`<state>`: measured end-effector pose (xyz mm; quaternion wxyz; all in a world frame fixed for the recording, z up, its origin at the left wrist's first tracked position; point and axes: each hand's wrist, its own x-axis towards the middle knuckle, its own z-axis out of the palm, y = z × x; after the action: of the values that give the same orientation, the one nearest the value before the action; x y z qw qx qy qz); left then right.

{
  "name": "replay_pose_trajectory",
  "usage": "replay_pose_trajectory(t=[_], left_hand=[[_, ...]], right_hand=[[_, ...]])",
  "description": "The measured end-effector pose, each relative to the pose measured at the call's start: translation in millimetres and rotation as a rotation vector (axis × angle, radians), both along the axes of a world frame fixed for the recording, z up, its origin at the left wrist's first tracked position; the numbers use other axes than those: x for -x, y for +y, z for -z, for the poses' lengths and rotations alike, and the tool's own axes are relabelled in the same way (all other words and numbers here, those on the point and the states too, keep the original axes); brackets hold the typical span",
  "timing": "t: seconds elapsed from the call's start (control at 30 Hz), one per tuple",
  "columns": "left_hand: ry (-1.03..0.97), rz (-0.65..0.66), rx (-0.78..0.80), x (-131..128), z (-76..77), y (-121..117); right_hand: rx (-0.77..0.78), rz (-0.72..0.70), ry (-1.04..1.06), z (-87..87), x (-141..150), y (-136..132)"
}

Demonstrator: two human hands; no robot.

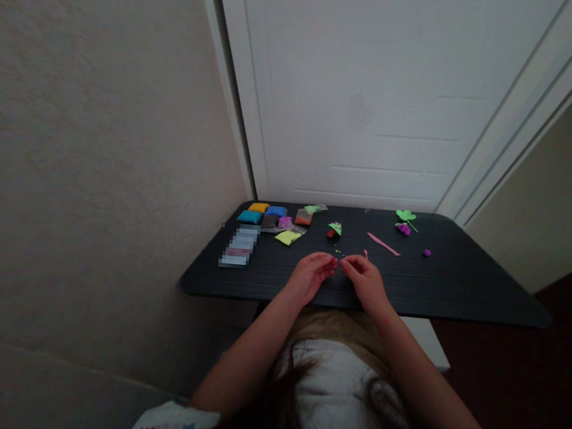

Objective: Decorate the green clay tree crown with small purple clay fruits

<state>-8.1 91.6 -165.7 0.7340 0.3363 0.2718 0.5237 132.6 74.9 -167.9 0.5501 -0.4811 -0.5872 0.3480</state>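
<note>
My left hand (pixel 312 274) and my right hand (pixel 366 281) face each other over the near part of the dark table, fingertips almost meeting. Both are closed in a pinch, and whatever sits between the fingers is too small to make out. Tiny yellow-green bits (pixel 339 251) lie just beyond the fingertips. Behind them stands a small clay mushroom (pixel 335 230) with a spotted green cap and a reddish-brown base. A small pink tool (pixel 366 253) pokes out past my right hand, and a longer pink modelling knife (pixel 383 244) lies farther right.
Several clay packets, among them a yellow one (pixel 289 237) and a teal one (pixel 249 216), lie at the left of the black table (pixel 260 286). A blurred-out rectangular item (pixel 240 246) is nearer. At right are a green clay leaf shape (pixel 406 216), purple clay balls (pixel 403 229) and a single purple ball (pixel 427 253).
</note>
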Motion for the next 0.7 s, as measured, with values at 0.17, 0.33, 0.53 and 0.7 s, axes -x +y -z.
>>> replay_pose_trajectory(t=[0.17,0.33,0.53,0.7], left_hand=[[0.007,-0.003,-0.018,0.2,0.0,-1.1],[0.015,0.009,-0.032,-0.2,-1.3,-2.7],[0.007,0.037,-0.046,-0.7,-3.7,-4.6],[0.003,0.035,-0.065,-0.3,-4.9,-5.6]], right_hand=[[-0.011,0.005,-0.027,-0.2,1.2,0.0],[-0.022,0.03,0.001,2.0,2.2,2.0],[-0.026,0.051,-0.02,2.5,0.5,1.7],[-0.031,0.065,-0.041,-0.6,1.1,-0.3]])
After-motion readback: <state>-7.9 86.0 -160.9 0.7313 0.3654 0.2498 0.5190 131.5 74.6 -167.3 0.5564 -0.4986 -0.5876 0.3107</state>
